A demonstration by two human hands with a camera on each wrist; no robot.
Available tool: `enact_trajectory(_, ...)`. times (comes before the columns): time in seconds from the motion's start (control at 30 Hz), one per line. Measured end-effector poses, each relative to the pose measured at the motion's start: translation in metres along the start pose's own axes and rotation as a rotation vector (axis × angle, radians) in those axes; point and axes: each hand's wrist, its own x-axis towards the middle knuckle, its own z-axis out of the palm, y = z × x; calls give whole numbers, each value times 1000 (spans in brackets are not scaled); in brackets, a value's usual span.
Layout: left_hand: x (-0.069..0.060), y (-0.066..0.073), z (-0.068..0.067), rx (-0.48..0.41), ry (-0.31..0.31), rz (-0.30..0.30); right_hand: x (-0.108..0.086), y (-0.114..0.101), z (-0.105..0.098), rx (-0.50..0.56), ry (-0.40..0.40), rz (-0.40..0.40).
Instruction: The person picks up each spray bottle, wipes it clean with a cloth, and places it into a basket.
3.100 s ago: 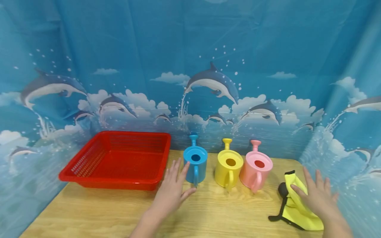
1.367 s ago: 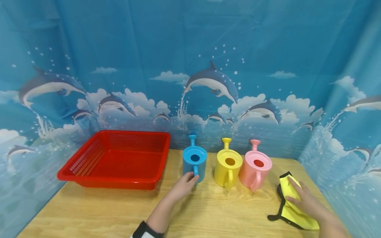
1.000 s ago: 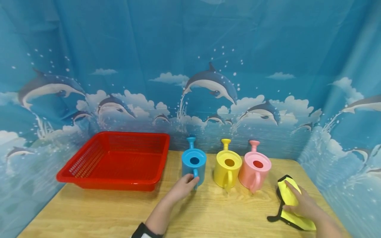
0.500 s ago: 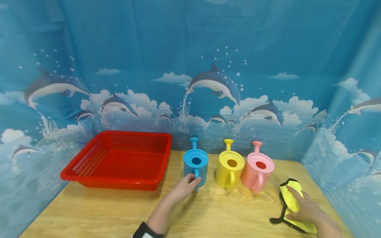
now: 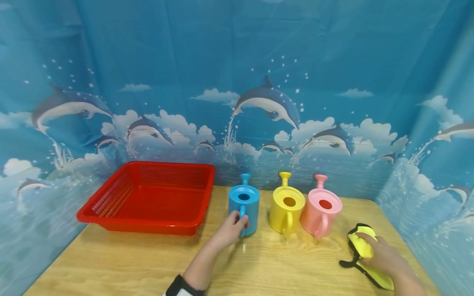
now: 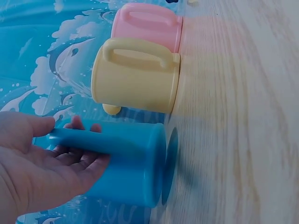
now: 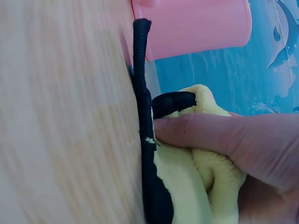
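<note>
My left hand (image 5: 227, 231) grips the handle of a blue watering can (image 5: 252, 207). In the left wrist view, the thumb lies on one side of the handle and the fingers curl through it. A thin gap shows between the can's base and the table, so it hangs slightly raised. At the right, my right hand (image 5: 385, 257) pinches a bunched yellow cloth (image 5: 364, 248) with black edging and a black loop (image 7: 141, 60). The right wrist view shows the thumb pressing into the folds; the other fingers are mostly hidden.
A yellow watering can (image 5: 277, 213) and a pink watering can (image 5: 311, 216) stand side by side, right of the blue one. The red plastic basket (image 5: 148, 227) sits at the left of the wooden table (image 5: 289, 267). A dolphin-print curtain (image 5: 229, 49) hangs behind.
From spread above the table, my left hand has come to the blue can's handle and raised the can slightly. My right hand has lowered onto the yellow cloth and bunched it.
</note>
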Motion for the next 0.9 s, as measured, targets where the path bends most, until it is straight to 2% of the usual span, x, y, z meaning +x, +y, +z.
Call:
enact_trajectory(0.17,0,3,1,-66,59,14,0,4,1,3,23,-14)
enact_trajectory(0.37,2,7,2,-186,197,16,2,9,3,29,111,-70)
enact_trajectory(0.53,3,8,0,-228,303,-49,2,11,-1,26,96,-47)
enact_trajectory(0.7,5,7,-2,-283,357,-70,2,12,-9,47,42,-5)
enact_trajectory(0.9,7,7,-3,-303,377,-72,-2,10,-23,65,101,21)
